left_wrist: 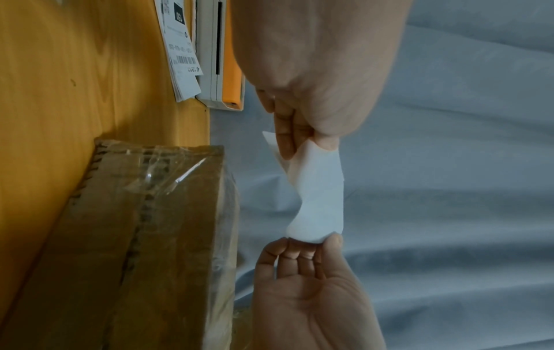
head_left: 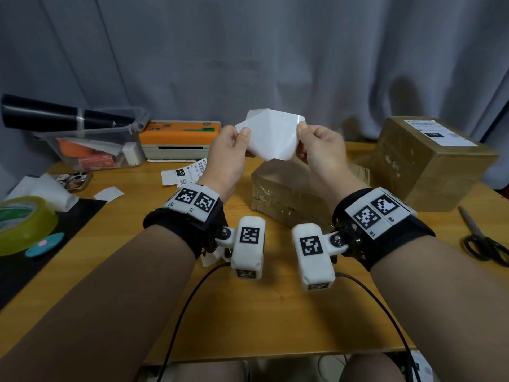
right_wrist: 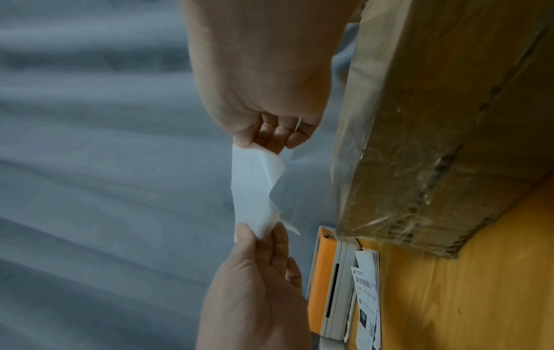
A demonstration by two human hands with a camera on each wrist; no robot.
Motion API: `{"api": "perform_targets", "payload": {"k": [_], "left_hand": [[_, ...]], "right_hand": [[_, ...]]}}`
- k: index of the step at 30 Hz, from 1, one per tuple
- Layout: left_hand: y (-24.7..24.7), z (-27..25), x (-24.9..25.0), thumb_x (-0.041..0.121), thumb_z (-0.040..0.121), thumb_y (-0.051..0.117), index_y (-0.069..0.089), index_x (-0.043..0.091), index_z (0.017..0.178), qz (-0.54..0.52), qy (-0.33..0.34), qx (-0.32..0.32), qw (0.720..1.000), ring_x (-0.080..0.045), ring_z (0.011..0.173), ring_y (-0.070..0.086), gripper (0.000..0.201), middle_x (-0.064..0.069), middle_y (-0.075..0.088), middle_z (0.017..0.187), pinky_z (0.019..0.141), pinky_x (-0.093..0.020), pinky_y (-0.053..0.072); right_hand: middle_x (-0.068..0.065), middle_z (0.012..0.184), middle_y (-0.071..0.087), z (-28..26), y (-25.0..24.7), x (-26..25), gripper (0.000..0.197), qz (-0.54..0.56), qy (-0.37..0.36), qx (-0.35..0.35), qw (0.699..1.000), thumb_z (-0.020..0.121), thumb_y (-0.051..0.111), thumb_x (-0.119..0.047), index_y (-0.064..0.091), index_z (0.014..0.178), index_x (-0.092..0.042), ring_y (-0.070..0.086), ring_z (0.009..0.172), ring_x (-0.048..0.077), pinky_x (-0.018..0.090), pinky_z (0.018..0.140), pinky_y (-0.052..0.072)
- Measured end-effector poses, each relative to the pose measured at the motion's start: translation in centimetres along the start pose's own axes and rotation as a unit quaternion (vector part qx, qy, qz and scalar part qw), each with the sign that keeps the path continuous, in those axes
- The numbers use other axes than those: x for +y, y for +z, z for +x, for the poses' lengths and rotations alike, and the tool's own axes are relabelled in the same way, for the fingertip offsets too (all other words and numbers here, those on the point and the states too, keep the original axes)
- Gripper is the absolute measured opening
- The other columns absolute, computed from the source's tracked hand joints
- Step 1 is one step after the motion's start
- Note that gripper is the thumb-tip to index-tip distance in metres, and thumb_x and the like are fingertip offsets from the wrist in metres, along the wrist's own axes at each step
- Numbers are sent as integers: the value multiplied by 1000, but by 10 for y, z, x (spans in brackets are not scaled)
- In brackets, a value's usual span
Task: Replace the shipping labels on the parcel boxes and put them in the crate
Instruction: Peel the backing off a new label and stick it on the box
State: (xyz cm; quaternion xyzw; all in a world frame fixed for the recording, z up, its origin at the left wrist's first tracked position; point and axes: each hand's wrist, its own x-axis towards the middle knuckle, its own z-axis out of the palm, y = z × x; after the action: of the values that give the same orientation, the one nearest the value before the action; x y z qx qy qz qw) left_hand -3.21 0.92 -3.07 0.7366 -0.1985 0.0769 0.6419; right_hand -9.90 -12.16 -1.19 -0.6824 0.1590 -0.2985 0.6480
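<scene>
1. Both forearms reach forward over the wooden surface (head_left: 275, 312), wrist cameras strapped on.
2. Just past them, the left hand (head_left: 230, 150) and right hand (head_left: 319, 148) each pinch one side of a white label sheet (head_left: 271, 137), thumbs on top, held up in the air between them. One corner looks to be curling apart, probably so the sticker can be peeled from its backing.
3. Directly below the hands lies a taped parcel box (head_left: 286, 194), likely waiting for this label.
4. Right of the hands stands a larger box (head_left: 429, 166), already labelled.
5. Beyond the left hand sits an orange label printer (head_left: 179, 139) with printed labels (head_left: 183, 172) before it.
</scene>
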Motion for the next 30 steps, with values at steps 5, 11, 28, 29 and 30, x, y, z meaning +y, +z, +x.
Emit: {"api": "perform_targets", "payload": {"k": [5, 11, 28, 29, 30], "left_hand": [[-3, 5, -7, 30, 99, 41, 48, 10, 91, 8, 10, -2, 1000, -17, 81, 50, 23, -9, 53, 90, 70, -27, 43], [-9, 12, -16, 30, 98, 42, 46, 12, 84, 40, 15, 11, 999, -19, 78, 49, 24, -10, 52, 86, 71, -36, 43], [-34, 20, -50, 29, 98, 41, 34, 19, 66, 152, -54, 72, 984, -23, 72, 42, 35, -1, 43, 69, 69, -32, 34], [-35, 20, -50, 29, 98, 41, 33, 20, 65, 158, -67, 77, 982, -23, 74, 42, 35, 1, 41, 68, 70, -31, 34], [-36, 21, -51, 29, 98, 40, 33, 20, 65, 160, -79, 82, 981, -24, 75, 43, 35, 2, 41, 67, 72, -32, 34]], "right_hand": [[-1, 57, 46, 1, -3, 0, 31, -3, 1, 13, 1000, 96, 53, -25, 56, 68, -11, 38, 53, 11, 22, 54, 36], [-2, 58, 44, -1, -6, -2, 32, -7, 9, 19, 1000, 97, 52, -24, 53, 67, -13, 37, 54, 9, 20, 54, 37], [6, 79, 57, 2, -11, 0, 30, -25, 39, 44, 998, 96, 52, -28, 62, 92, -1, 48, 74, 14, 24, 67, 42], [7, 84, 58, 1, -11, 0, 33, -25, 42, 46, 998, 96, 52, -29, 63, 98, 2, 50, 78, 15, 23, 67, 43], [7, 87, 60, 2, -11, 0, 34, -24, 46, 47, 998, 96, 52, -29, 63, 102, 3, 52, 80, 15, 23, 67, 44]]}}
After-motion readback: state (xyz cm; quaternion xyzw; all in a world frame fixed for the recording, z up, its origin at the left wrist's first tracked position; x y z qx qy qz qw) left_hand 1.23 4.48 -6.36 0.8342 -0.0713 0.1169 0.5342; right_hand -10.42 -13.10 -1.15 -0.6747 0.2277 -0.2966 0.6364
